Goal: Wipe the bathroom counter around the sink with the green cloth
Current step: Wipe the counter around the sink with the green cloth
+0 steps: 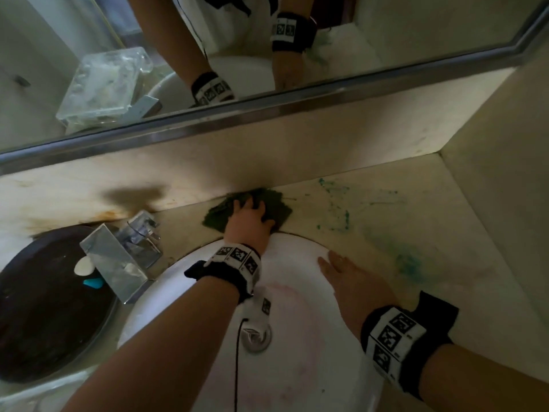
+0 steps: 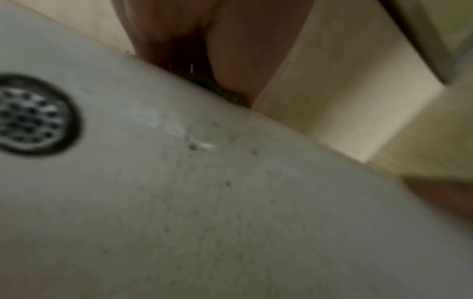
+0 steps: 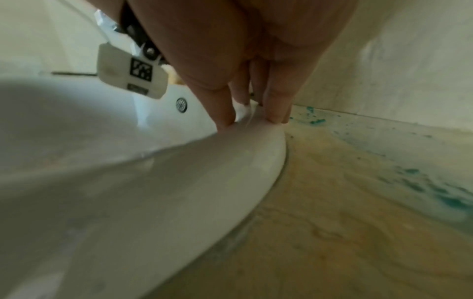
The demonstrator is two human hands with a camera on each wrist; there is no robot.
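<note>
The head view is dim overall, with the brightest light seen on the backsplash (image 1: 341,144) and right wall, so the light is probably thrown from the upper right. A soft dark shadow is cast on the backsplash above the faucet (image 1: 124,251). Straight lines, such as the mirror frame (image 1: 267,110), are bent by the wide lens, and the corners are stretched. The left wrist view is strongly blurred and grainy; the sink (image 2: 230,202) is shown grey and the overflow drain (image 2: 30,115) is smeared. In the right wrist view the near sink rim is out of focus, while the counter (image 3: 358,202) is lit warmly.
</note>
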